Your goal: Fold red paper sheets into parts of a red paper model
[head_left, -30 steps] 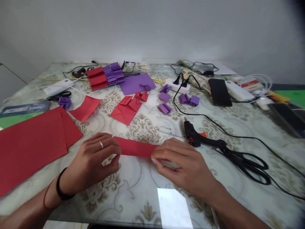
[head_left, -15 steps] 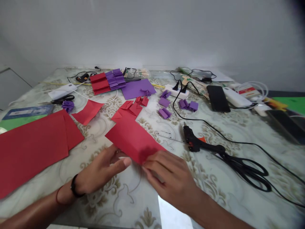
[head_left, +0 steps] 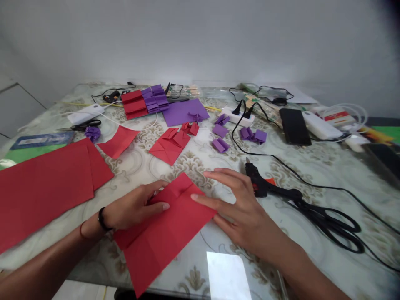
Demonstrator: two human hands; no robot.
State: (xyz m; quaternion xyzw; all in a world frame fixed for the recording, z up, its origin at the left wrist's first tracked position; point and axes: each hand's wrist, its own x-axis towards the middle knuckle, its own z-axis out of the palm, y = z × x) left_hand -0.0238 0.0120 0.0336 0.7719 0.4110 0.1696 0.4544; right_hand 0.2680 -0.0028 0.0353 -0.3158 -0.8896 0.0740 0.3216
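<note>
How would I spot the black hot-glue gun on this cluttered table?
On the patterned table, find the person's right hand resting on the red paper sheet. Just right of its fingers lies the black hot-glue gun, nozzle pointing away. Unlike the black scissors beside its handle, it has an orange trigger.

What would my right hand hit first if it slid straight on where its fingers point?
Likely the left hand: the right hand lies flat on the red sheet, fingers aimed leftward at the left one close by.

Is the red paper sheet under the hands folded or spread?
Spread: the red paper sheet lies flat with creases, left hand and right hand on it.
</note>
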